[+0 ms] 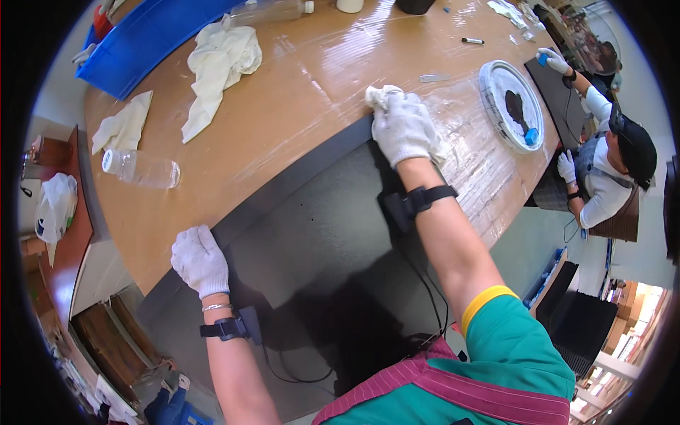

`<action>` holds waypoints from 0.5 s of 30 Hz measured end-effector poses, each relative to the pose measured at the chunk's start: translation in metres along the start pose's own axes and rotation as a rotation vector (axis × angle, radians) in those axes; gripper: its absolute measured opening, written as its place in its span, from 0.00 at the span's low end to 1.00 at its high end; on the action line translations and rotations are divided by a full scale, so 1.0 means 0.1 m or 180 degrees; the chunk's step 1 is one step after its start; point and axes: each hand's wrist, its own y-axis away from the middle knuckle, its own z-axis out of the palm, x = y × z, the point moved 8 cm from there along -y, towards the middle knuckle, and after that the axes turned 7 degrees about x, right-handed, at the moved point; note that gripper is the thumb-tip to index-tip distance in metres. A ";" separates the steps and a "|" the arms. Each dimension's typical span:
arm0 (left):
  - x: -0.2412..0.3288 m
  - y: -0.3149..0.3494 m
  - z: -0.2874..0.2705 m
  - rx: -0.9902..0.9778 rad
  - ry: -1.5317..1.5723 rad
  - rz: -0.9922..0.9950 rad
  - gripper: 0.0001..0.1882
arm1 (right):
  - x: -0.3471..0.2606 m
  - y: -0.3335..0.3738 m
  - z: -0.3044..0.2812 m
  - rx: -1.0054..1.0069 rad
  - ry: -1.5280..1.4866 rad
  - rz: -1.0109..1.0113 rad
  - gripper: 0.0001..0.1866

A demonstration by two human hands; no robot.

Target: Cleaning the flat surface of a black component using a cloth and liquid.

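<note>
A large dark grey panel (304,219) lies before me, its far edge resting over the brown table. My right hand (404,131), in a white knit glove, is closed on a crumpled white cloth (382,95) at the panel's far right corner. Some of the cloth pokes out past the fingers. My left hand (200,261), gloved the same way, has its fingers curled over the panel's far edge on the left. Its fingertips are partly hidden. Black bands with small boxes and cables circle both wrists.
A round white lid (489,92) with dark paste and a blue sponge (531,136) stands right of my right hand. Cream cloths (219,67), a clear bottle (142,168) and a blue bin (152,42) occupy the left. At right, a co-worker (609,159) holds a blue sponge over another dark panel.
</note>
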 end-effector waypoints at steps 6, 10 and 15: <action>-0.08 0.02 0.09 -0.0323 -0.0150 -0.0043 0.13 | -2.53 1.19 -0.12 -0.1373 -0.1535 -0.1298 0.09; -0.46 0.32 -0.21 0.0076 -0.0083 0.0133 0.17 | -2.25 1.04 -0.27 -0.1589 -0.1511 -0.1537 0.06; -1.84 1.72 -0.66 -0.0343 -0.0887 -0.1174 0.31 | -0.45 0.68 -0.45 -0.0283 -0.0321 -0.1029 0.11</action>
